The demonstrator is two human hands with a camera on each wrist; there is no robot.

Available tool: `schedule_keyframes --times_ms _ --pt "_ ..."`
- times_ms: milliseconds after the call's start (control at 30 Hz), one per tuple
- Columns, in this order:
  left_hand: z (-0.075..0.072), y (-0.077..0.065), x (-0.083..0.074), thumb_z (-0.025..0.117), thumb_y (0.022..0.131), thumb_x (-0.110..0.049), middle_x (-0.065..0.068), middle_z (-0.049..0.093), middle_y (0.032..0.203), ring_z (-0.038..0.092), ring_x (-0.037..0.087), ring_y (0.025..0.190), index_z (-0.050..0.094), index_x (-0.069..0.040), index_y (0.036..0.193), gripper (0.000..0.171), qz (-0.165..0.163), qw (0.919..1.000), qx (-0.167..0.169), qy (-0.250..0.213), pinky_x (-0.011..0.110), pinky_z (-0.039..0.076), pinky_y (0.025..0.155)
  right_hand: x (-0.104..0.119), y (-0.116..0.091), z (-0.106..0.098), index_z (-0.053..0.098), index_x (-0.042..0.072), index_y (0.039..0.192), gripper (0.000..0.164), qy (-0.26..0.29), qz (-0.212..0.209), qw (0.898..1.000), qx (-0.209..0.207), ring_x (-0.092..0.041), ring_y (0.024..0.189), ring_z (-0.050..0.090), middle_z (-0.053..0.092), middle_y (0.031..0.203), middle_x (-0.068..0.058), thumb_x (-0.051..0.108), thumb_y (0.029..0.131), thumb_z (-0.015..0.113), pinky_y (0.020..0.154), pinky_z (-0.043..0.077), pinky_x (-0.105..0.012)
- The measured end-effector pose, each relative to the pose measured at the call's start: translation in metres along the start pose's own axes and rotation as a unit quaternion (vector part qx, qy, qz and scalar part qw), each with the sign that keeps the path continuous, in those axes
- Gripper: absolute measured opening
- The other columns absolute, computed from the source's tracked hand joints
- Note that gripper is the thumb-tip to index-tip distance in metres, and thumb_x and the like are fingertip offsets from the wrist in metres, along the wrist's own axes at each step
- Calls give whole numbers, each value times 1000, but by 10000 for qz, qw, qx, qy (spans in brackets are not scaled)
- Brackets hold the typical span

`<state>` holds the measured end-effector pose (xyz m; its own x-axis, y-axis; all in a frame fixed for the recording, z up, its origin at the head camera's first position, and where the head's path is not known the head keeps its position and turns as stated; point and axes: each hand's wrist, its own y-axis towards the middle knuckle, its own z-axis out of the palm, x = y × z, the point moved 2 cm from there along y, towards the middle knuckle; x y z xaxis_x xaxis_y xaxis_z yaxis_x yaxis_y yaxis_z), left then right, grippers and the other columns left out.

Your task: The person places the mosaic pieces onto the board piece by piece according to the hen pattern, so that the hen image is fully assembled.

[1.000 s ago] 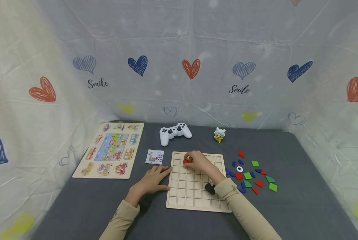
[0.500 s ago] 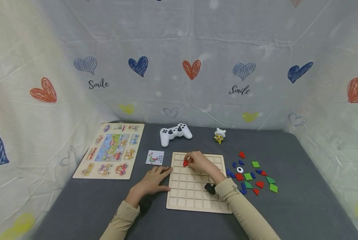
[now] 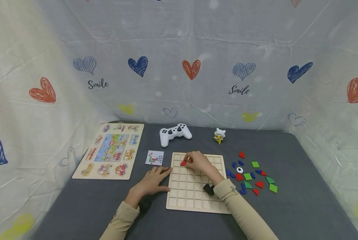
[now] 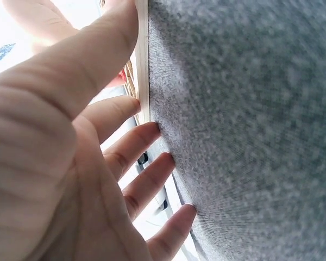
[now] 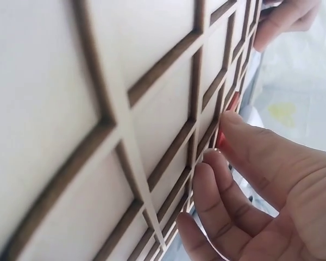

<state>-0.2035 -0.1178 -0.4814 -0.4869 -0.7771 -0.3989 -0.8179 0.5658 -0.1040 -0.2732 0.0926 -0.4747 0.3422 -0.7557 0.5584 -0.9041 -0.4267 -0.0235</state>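
My right hand [image 3: 199,163] is over the upper left of a square wooden grid board [image 3: 189,193], pinching a small red tile [image 3: 183,163] between thumb and fingers. In the right wrist view the thumb lies against the red tile [image 5: 223,136], low over the grid's cells. Part of the tile is hidden by the fingers. My left hand [image 3: 152,181] rests on the table with fingers spread, thumb and index fingertip at the board's left edge. In the left wrist view several straight fingertips [image 4: 165,161] touch the grey cloth beside the board's edge.
Several red, blue and green tiles [image 3: 247,176] and a white ring [image 3: 240,170] lie right of the board. A pattern card [image 3: 154,157] is at its upper left. Behind are a white game controller [image 3: 175,132] and a small figurine [image 3: 219,135]; a picture puzzle [image 3: 87,156] lies far left.
The red tile has shifted slightly left and now looks flatter against the grid. My right hand has barely moved, and the left hand stays in place.
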Motion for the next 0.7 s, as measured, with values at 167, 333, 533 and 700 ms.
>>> schedule_keyframes --times_ms 167,333,533,700 --pt "2 3 1 65 82 -44 11 39 141 35 33 123 34 -14 145 76 -138 9998 77 101 58 28 100 2 -5 -3 70 7 104 25 53 41 10000 30 -11 58 50 60 73 -2 11 80 72 55 41 -26" --pt "2 4 1 65 82 -45 11 39 140 35 32 123 34 -14 145 76 -147 9998 67 121 57 28 100 3 -15 -10 65 4 113 33 263 50 9996 -31 -14 69 51 61 84 -6 10 81 70 63 43 -30" --pt "4 6 2 65 82 -43 10 38 141 34 33 123 34 -15 145 75 -186 9998 95 57 57 27 101 -2 -32 -22 63 3 118 36 535 -54 9982 -247 -16 75 54 61 91 -10 10 83 69 65 45 -29" --pt "3 5 2 66 82 -44 10 38 141 35 32 123 34 -15 145 76 -224 9997 106 75 57 26 101 -11 -46 -33 62 1 119 36 686 -15 9970 -362 -18 77 55 60 91 -10 10 84 67 66 46 -30"
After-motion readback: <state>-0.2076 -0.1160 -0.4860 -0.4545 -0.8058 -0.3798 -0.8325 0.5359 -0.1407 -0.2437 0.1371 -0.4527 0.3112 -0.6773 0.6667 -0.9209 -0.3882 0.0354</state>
